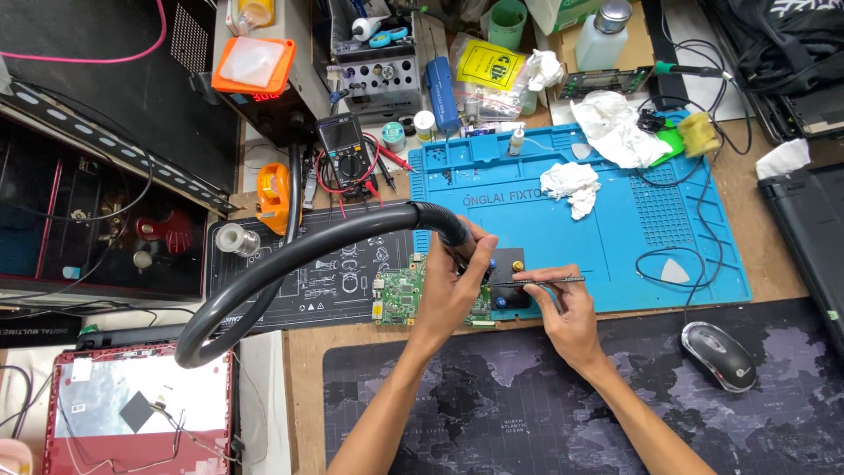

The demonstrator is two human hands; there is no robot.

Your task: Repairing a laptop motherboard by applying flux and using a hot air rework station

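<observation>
My left hand (453, 281) grips the handle of a hot-air tool at the end of a thick black hose (299, 255), with the nozzle pointing down over a green circuit board (397, 297). The board lies at the left edge of the blue work mat (615, 220), partly hidden under my left hand. In my right hand (563, 303) is a pair of thin metal tweezers (549, 281), lying level with the tips pointing left toward the board. The two hands sit close together, nearly touching.
A black multimeter (345, 149) with red leads and a solder spool (236, 239) lie at the left. Crumpled white tissues (571, 185) sit on the mat. A computer mouse (721, 354) rests on the dark map-print desk pad. A red laptop lid (141, 409) lies bottom left.
</observation>
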